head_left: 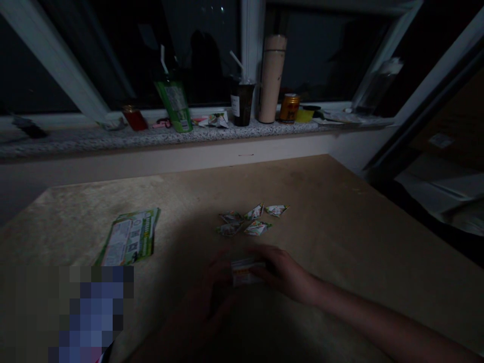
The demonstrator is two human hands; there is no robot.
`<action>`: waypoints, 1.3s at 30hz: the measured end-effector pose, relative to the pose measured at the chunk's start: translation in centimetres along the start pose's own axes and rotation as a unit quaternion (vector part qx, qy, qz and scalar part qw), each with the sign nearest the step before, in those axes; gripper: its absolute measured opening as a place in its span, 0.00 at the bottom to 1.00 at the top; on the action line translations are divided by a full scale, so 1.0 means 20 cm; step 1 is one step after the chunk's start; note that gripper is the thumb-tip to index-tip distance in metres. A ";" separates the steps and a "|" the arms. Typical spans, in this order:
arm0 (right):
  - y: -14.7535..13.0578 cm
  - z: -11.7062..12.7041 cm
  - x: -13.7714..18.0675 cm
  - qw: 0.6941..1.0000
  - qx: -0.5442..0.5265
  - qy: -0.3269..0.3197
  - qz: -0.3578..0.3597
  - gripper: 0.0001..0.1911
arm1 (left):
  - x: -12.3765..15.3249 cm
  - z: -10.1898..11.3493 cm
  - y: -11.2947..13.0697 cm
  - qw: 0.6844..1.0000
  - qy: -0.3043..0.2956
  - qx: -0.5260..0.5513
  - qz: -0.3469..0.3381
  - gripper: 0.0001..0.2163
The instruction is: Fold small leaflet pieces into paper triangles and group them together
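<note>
Low over the table, a small folded piece of printed paper [242, 276] sits between my two hands. My right hand [283, 272] grips its right end, thumb in front and fingers behind. At its left end is my left hand [215, 280], closed on the paper, though deep shadow blurs those fingers. Just beyond my hands lie several folded paper pieces with pointed ends, among them one on the right [277, 210] and one nearer me [257, 228]. To the left rests a small pile of green and white printed sheets [130, 237].
The wooden table [340, 227] meets a wall below a speckled stone sill [212, 133]. Along the sill stand a pink flask [272, 78], a dark cup with a straw [242, 103], a green cup [174, 106], a gold can [289, 108] and a red jar [135, 118]. A blurred-out patch covers the lower left.
</note>
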State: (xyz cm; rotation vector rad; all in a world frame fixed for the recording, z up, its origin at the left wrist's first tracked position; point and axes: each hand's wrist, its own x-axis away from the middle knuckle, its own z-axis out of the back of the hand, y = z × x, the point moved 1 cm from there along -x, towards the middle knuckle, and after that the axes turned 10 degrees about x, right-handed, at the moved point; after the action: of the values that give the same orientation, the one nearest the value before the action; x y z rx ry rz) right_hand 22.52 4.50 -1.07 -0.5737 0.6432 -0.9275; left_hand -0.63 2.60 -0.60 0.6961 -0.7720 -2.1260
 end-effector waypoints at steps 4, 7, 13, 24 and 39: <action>-0.01 0.00 -0.04 0.999 0.028 -0.007 0.032 0.16 | 0.03 -0.02 0.03 0.993 -0.046 -0.096 -0.043 0.26; -0.02 -0.01 -0.08 0.998 0.053 -0.032 0.031 0.13 | 0.05 -0.05 0.05 0.981 -0.090 -0.159 -0.065 0.33; 0.00 -0.06 -0.09 0.996 0.078 -0.016 0.046 0.07 | 0.05 -0.09 0.09 0.961 -0.061 -0.259 -0.079 0.34; 0.00 -0.08 -0.08 0.996 0.069 0.012 0.047 0.07 | 0.07 -0.10 0.10 0.946 -0.038 -0.306 -0.103 0.31; 0.02 -0.10 -0.08 0.995 0.092 0.004 0.038 0.08 | 0.06 -0.10 0.09 0.964 -0.078 -0.246 -0.070 0.37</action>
State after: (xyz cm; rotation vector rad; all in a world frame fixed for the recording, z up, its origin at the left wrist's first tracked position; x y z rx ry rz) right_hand 20.57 5.74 -2.29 -0.3786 0.5746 -0.9066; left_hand 0.88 0.14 -0.90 0.3269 -0.2510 -2.3923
